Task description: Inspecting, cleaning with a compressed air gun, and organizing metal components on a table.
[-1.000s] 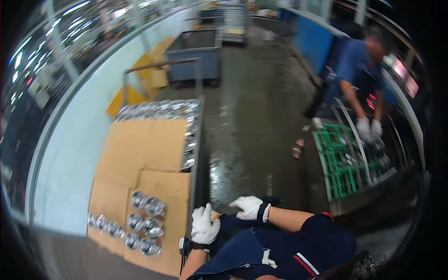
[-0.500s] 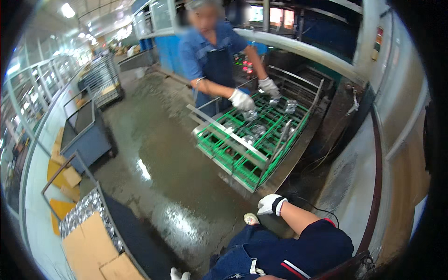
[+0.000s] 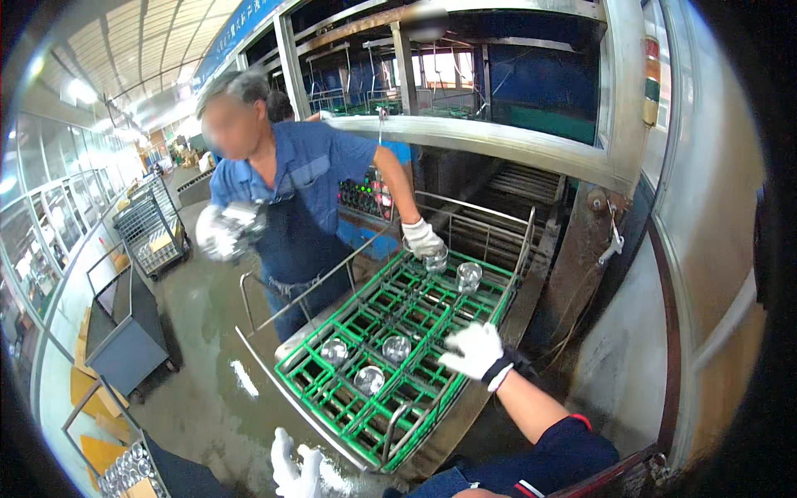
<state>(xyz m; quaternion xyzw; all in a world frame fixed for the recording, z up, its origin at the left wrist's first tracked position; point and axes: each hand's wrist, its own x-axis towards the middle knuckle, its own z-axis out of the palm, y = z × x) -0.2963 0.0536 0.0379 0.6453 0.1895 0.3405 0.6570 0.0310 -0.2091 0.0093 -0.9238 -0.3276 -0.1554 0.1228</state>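
My right hand [image 3: 475, 353], in a white glove with a dark wristband, reaches over the near right side of a green wire rack [image 3: 349, 423]. Its fingers are spread and nothing is in them. Low in the picture, my left hand [image 3: 295, 469], also gloved, is open just off the rack's near left edge. Clear, shiny round glass-like cups stand in the grid: one cup [image 3: 369, 380] at the near left, a second cup [image 3: 396, 349] and a third [image 3: 334, 352] close by, and another [image 3: 469, 276] toward the far end.
Across the rack, a co-worker's gloved hand [image 3: 423, 238] grips a cup; the other hand [image 3: 228, 231] holds blurred shiny pieces. A metal frame [image 3: 498, 137] rises behind. Grey carts [image 3: 129, 349] stand left, one cart [image 3: 137, 465] with many shiny pieces and cardboard.
My right hand has moved forward over the rack and spread its fingers. My left hand has come further into view. The co-worker has lifted shiny pieces away; fewer cups stand in the rack.
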